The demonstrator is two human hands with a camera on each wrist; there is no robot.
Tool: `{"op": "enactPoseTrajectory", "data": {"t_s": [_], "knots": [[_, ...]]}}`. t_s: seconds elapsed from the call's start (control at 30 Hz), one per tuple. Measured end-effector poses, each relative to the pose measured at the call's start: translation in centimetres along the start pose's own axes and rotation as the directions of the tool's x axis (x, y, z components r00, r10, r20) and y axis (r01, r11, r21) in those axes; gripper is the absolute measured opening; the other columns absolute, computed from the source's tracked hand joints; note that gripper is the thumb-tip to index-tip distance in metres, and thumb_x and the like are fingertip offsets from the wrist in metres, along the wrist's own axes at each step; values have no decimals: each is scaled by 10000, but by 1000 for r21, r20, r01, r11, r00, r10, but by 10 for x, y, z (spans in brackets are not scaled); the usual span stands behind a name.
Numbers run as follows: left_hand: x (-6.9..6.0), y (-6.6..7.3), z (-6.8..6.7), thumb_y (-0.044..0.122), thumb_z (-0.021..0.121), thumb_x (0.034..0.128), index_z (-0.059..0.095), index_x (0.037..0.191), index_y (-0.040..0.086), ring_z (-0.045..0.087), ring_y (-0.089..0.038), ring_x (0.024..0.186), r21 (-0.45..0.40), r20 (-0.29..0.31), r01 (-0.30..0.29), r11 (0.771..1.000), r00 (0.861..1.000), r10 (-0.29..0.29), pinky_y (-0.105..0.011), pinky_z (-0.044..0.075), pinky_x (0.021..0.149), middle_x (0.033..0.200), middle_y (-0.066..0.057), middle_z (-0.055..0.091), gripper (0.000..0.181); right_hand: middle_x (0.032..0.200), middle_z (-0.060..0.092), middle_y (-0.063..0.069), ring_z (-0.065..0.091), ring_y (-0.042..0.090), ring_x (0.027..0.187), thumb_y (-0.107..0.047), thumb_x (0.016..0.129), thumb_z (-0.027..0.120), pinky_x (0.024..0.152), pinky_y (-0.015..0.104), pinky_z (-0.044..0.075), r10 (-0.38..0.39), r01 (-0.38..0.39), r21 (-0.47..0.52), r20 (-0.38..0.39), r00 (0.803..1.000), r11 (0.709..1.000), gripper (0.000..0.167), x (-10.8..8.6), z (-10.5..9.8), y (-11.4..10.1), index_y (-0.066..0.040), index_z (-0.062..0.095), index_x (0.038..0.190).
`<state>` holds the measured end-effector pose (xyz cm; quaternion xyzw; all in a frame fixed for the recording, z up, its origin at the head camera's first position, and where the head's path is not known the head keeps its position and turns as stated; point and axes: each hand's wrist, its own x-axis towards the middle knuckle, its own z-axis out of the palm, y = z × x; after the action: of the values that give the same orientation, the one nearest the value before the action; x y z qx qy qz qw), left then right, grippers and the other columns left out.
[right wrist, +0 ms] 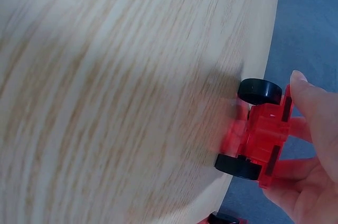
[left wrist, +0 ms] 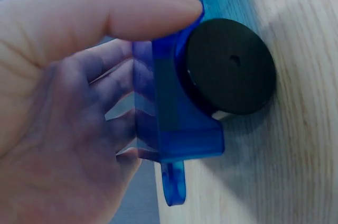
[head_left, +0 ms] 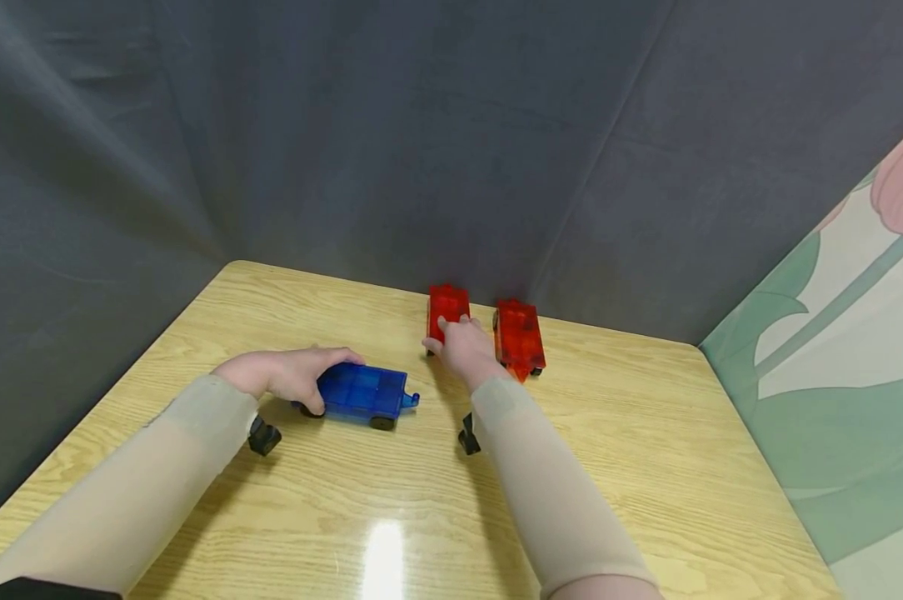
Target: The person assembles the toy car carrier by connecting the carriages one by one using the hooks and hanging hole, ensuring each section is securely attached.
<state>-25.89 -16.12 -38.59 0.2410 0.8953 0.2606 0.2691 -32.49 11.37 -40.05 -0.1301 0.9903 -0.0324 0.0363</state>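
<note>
A translucent blue toy car base (head_left: 372,388) with black wheels and a hook at its right end stands on the left of the table. My left hand (head_left: 290,373) grips its left end, the thumb (left wrist: 158,15) on the near side by a wheel and the fingers spread across the flat top. Farther back, my right hand (head_left: 468,348) holds the near end of a red toy car base (head_left: 449,301), its thumb (right wrist: 300,80) at one side edge and its fingers over the top. A second red toy car base (head_left: 520,333) stands just right of that hand, untouched.
The wooden table (head_left: 391,483) has its back edge against a dark grey curtain (head_left: 391,150). A flower-patterned surface (head_left: 834,358) lies beyond the right edge. Black wrist cameras (head_left: 262,436) hang under both wrists.
</note>
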Motion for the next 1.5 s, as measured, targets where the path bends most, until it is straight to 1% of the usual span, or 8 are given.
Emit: {"op": "enactPoseTrajectory", "data": {"t_s": [0.27,0.4,0.5,0.63,1.07,1.23,1.37,1.5], "knots": [[-3,5,-1,-61,741,728,293,1551,172,17,-504,1436,55,4,18,998,1000,-18,-579,339,1014,1591,-213,186,966,1478,466,72,302,321,1432,-532,982,511,1180,402,183,5,-5,8,8,1000,1000,651,1,0,0,-165,408,1510],[-2,4,4,64,832,736,262,1565,110,-2,-494,1443,64,-53,-38,997,998,41,-658,129,1115,1597,-226,161,1007,1462,485,81,310,327,1427,-534,984,508,1181,404,177,3,-3,-1,13,1000,1000,652,2,1,1,-165,407,1512],[4,7,14,226,856,764,325,1538,60,54,-445,1462,70,-164,-126,989,977,136,-637,-7,1133,1586,-200,233,953,1449,499,81,317,327,1424,-539,983,506,1176,406,198,11,-11,-9,9,1000,1000,650,2,1,1,-172,411,1510],[13,14,29,373,836,787,446,1474,38,157,-409,1458,72,-277,-209,975,935,220,-602,-2,1150,1535,-171,362,858,1454,493,78,320,331,1421,-538,980,518,1170,420,217,12,-12,-2,2,1000,1000,648,3,1,1,-172,421,1505],[21,18,42,480,820,778,506,1454,167,239,-410,1431,-24,-327,-126,992,938,111,-599,41,1154,1491,-141,436,808,1467,484,104,370,343,1388,-567,975,514,1130,437,310,28,-28,25,-8,1000,999,645,2,-3,3,-188,456,1494],[19,17,42,479,822,777,520,1441,197,205,-462,1426,-36,-337,-124,992,936,104,-639,106,1132,1474,-118,462,782,997,721,60,645,291,958,-585,943,560,807,368,544,28,-26,23,-85,996,999,536,8,-9,1,-147,735,1196],[20,17,44,478,823,776,529,1434,206,168,-514,1415,-48,-336,-115,992,937,93,-669,155,1107,1469,-112,469,770,573,519,15,568,235,593,-563,880,671,507,314,436,59,-55,52,-78,995,997,466,14,-11,-1,-123,681,726],[19,15,44,480,828,770,535,1430,212,156,-514,1419,-60,-339,-104,993,937,78,-677,163,1101,1467,-102,474,770,549,516,16,545,222,550,-564,822,740,473,302,410,106,-101,92,-51,993,991,471,18,-14,-6,-128,630,680]]}}
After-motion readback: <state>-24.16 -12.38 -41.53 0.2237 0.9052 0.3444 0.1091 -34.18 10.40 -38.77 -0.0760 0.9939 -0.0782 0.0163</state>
